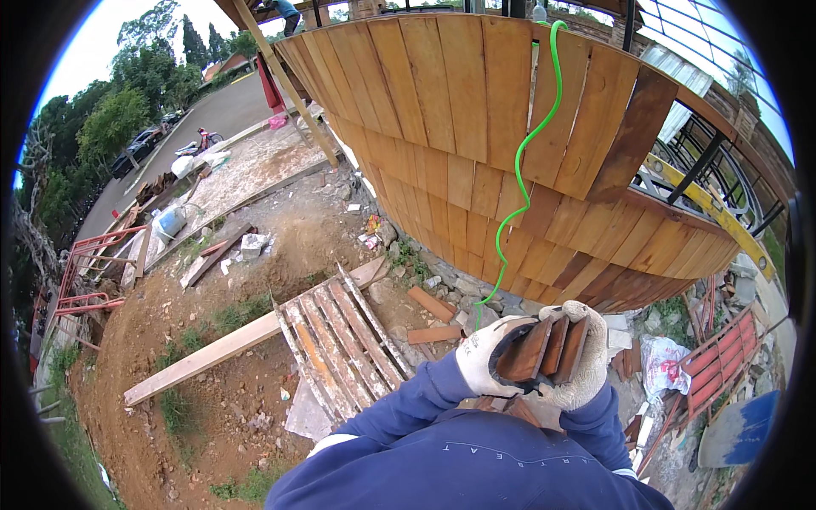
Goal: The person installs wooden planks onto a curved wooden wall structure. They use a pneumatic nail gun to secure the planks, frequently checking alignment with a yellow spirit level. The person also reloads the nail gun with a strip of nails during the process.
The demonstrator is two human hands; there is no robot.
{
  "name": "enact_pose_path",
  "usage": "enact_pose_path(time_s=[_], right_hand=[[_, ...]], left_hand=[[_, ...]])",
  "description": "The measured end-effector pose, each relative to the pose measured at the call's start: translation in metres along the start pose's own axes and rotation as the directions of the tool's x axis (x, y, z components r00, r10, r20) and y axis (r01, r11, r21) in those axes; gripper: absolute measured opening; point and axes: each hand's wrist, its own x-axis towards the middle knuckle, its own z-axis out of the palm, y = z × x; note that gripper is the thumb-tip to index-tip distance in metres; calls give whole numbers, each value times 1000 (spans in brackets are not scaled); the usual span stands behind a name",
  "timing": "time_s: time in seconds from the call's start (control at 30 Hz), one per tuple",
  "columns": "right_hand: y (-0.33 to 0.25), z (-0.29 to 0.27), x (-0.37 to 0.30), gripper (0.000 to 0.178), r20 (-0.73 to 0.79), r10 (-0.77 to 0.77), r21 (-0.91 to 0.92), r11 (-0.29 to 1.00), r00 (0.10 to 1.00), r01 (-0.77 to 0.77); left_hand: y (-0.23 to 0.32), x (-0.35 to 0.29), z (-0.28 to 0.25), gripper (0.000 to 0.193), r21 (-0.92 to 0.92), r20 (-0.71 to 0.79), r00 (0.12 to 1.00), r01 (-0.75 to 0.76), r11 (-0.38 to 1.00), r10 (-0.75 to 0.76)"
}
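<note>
Both my hands wear white knit gloves and come out of blue sleeves. My left hand [478, 359] cups the near end of a small stack of short reddish-brown wooden boards [541, 348]. My right hand [586, 374] wraps over the stack's right side and top. The boards are held together in front of my chest, high above the ground. Below them stands a curved wall of vertical wooden planks [459, 127].
A green hose [525, 170] hangs down the plank wall. On the dirt lie a slatted wooden panel [340, 340], a long pale plank [229, 344], loose boards and stones. Red metal frames [722, 353] and a blue blade [739, 429] sit at right. Another person [285, 13] stands up top.
</note>
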Motion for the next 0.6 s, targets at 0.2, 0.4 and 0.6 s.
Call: enact_pose_path(time_s=[0.2, 0.4, 0.6], right_hand=[[-4, 7, 1, 115, 111, 73, 36, 996, 991, -77], [-27, 1, 12, 113, 297, 65, -227, 974, 953, 4], [-26, -50, 5, 98, 96, -97, -38, 994, 991, 101]], left_hand=[[4, 2, -6, 102, -53, -8, 1000, 6, 999, -7], [-2, -5, -4, 104, -88, 49, 999, 6, 996, -1], [21, -8, -36, 88, -335, -1, 988, 147, 931, -156]])
